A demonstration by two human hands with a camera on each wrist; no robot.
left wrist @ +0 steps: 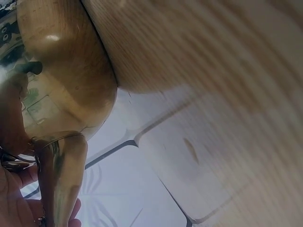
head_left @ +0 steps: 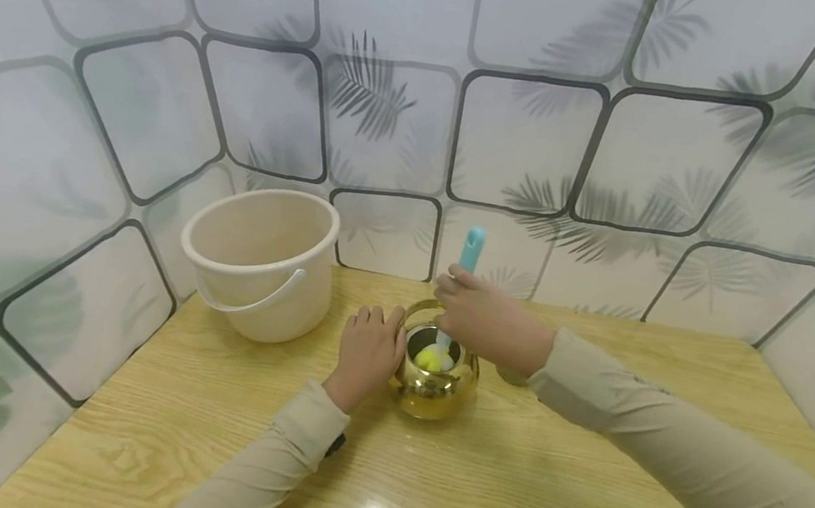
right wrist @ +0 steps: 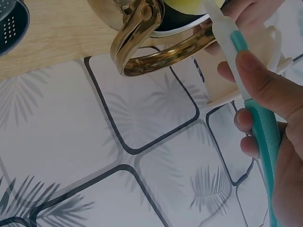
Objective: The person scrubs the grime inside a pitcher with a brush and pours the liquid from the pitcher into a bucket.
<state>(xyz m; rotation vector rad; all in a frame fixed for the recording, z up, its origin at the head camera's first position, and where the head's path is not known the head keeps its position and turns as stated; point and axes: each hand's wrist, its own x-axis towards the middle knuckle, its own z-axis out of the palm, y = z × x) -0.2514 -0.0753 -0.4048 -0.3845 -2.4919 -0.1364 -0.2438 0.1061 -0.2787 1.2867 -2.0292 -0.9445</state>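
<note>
A shiny gold teapot (head_left: 429,395) stands on the table, uncovered, its hoop handle (right wrist: 165,61) leaning toward the wall. At its left side my left hand (head_left: 368,354) holds it; in the left wrist view, the thumb lies on the body and fingers show behind the spout (left wrist: 61,175). My right hand (head_left: 493,322) grips a bottle brush by its turquoise handle (right wrist: 262,127), which rises above the fist in the head view. The brush's yellow and white sponge head (head_left: 430,359) sits inside the teapot's mouth; its lower part is hidden.
A cream bucket (head_left: 262,296) with its handle down stands at the back left. Right of the teapot is a perforated metal strainer (right wrist: 12,28), mostly covered by my right hand in the head view. Patterned walls enclose the wooden table (head_left: 502,483).
</note>
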